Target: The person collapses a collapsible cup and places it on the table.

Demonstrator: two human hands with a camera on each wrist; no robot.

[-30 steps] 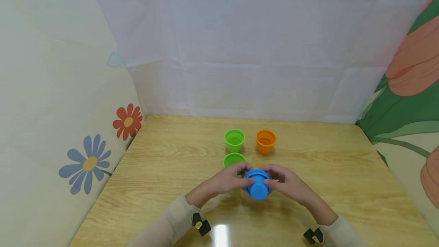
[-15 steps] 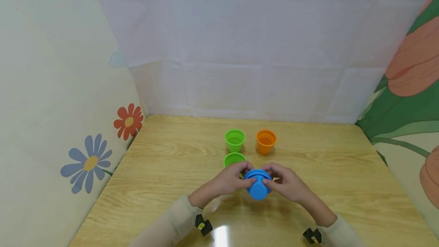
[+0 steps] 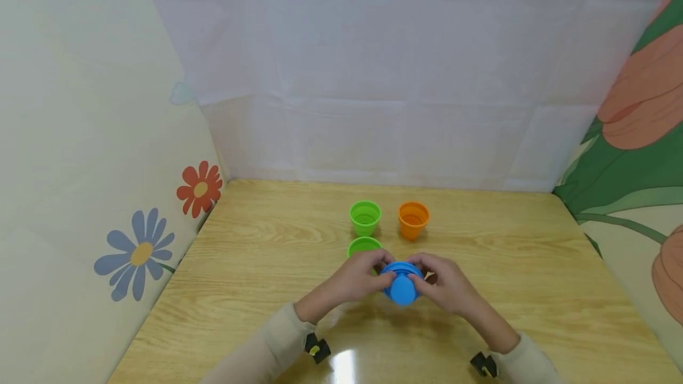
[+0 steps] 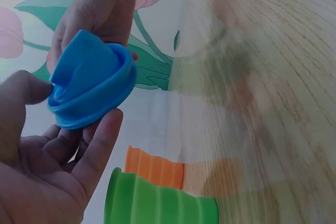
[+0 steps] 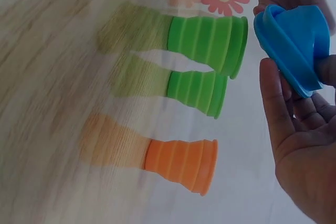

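Note:
A blue collapsible cup (image 3: 402,290), partly folded and dented, is held above the table with its base tilted toward the head camera. My left hand (image 3: 358,277) grips its left side, thumb on the cup wall and fingers at the rim. From the right, my right hand (image 3: 447,283) pinches it the same way. In the left wrist view the cup (image 4: 92,85) shows a buckled side wall. Just beyond the left hand stands a green cup (image 3: 364,246), partly hidden by that hand. The right wrist view also shows the blue cup (image 5: 296,45) between both hands.
Farther back, a second green cup (image 3: 365,218) and an orange cup (image 3: 413,220) stand upright side by side. The wooden table (image 3: 267,236) meets a white cloth (image 3: 341,76) behind and flower-printed sheets at both sides.
The blue cup's base has been pressed closer to its rim, so the cup looks shorter. Both thumbs have shifted slightly upward with it. The other cups stay put.

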